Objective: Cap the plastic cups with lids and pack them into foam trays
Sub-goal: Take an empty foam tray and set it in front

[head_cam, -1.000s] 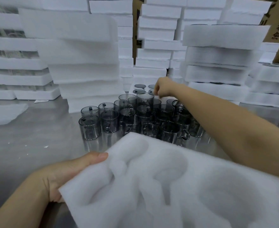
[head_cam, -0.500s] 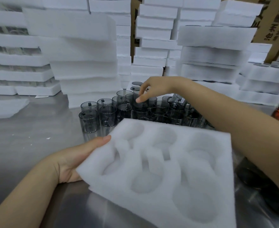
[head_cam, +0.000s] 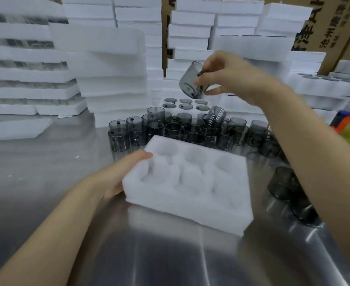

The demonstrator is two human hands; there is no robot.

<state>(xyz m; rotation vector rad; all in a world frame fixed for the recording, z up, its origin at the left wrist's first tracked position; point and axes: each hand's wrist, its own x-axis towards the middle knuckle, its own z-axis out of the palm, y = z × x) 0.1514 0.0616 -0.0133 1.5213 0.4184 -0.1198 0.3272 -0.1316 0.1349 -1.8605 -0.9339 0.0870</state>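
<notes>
Right grip point(head_cam: 221, 79) pinches one grey cup point(head_cam: 190, 81), tilted in mid-air at upper centre, my left grip point(head_cam: 128, 172) holds the foam tray point(head_cam: 190, 211) by its left edge on the counter point(head_cam: 46, 172), and I judge packing barely begun: every pocket I can see is empty, with many cups point(head_cam: 176, 129) waiting behind.

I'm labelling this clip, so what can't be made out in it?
Head view.
Lid on the lifted cup: blurred, covered by the right hand.
Fingers of the left hand: hidden under the foam tray.
Cups at right: partly behind the right forearm.
Carton print: cut off by the top edge.
</notes>
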